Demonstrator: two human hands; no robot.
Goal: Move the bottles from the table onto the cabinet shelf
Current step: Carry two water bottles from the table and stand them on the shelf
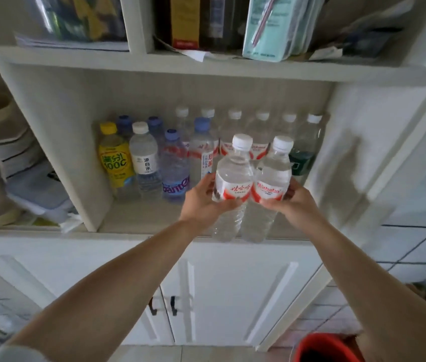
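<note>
**Inspector:** Step in hand?

**Assessor:** Placement. The left hand (201, 197) grasps one clear bottle (232, 178); the right hand (294, 201) grasps a second bottle (272, 178). Both bottles are upright, touching, held at the front edge of the cabinet shelf (133, 218).

**Inspector:** Next move?

**Assessor:** Likely forward toward 12 o'clock, set down, then let go.

**Inspector:** Obstructions?

**Assessor:** A row of white-capped bottles (261, 126) stands directly behind. Blue-capped bottles (174, 163) and a yellow bottle (114, 158) sit at 10 o'clock. Only the front strip looks free.
</note>
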